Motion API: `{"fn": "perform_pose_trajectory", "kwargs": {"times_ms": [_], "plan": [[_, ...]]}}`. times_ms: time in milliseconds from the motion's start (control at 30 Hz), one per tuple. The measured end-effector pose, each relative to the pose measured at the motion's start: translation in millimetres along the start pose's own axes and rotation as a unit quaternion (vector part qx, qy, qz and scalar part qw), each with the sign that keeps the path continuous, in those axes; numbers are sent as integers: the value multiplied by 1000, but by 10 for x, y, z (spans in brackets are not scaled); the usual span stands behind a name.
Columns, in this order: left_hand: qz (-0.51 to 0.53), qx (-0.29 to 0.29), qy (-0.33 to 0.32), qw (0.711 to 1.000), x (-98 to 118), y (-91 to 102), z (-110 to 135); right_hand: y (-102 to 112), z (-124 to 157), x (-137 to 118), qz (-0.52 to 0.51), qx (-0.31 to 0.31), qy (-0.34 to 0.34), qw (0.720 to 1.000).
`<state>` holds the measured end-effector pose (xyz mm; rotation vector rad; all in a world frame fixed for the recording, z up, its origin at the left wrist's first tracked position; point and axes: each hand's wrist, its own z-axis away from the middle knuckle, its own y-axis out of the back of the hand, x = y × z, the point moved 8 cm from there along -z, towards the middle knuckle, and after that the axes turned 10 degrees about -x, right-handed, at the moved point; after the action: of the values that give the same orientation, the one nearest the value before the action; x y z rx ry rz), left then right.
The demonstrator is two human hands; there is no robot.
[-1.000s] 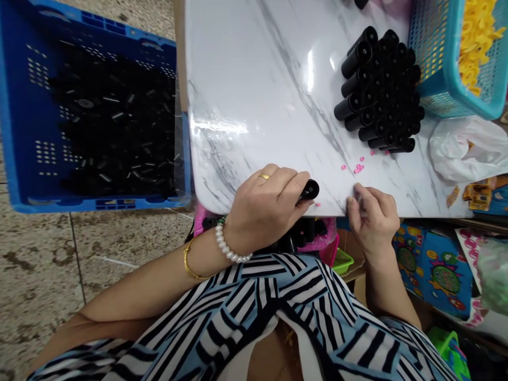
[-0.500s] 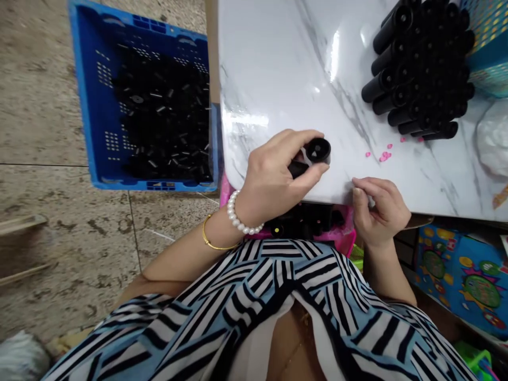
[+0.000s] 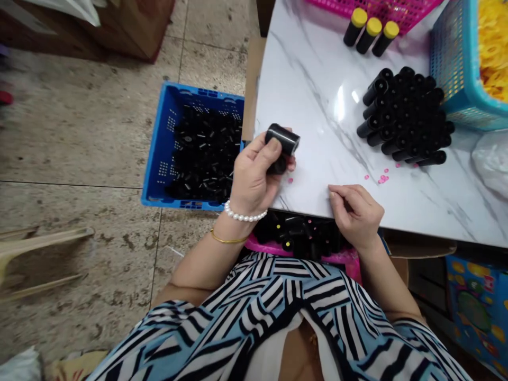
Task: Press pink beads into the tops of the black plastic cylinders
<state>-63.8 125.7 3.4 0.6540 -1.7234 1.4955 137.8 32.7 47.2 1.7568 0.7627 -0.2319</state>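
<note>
Turned sideways since half a second ago, the black cylinder [image 3: 282,138] now lies nearer the nine o'clock edge of the table [image 3: 317,153], with the left hand [image 3: 256,172] clamped on it and a second black cylinder [image 3: 277,165]. Thumb and forefinger of the right hand [image 3: 355,214] are together; whether they pinch anything I cannot tell. Black tubes [image 3: 408,119] stand at its one o'clock.

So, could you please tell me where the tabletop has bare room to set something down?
Two patches of the white table look bare: one between the left hand and the black tube cluster, another right of the pink bits, along the front edge. Crowding is toward the right, where the cluster stands beside the turquoise basket.
</note>
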Motion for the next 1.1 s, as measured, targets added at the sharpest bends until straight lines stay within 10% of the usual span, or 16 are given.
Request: {"fn": "perform_pose_trajectory", "kwargs": {"times_ms": [267,533,700,833,967,1100], "plan": [[-60,99,-57,992,142,319,62,-254,-214,-339,40,-32,68,996],[-373,-15,-63,926,222,-52,141,-533,-209,-599,205,-149,186,949],[-542,-112,-120,824,163,-333,204,-411,93,-510,140,-191,231,944],[-600,-177,-171,762,14,-599,352,-162,109,-302,-58,-174,105,977],[-630,-218,-206,717,-144,-824,457,178,74,66,-167,-21,-125,978],[-630,-206,-219,716,-195,-873,452,265,67,100,-136,16,-165,977]]}}
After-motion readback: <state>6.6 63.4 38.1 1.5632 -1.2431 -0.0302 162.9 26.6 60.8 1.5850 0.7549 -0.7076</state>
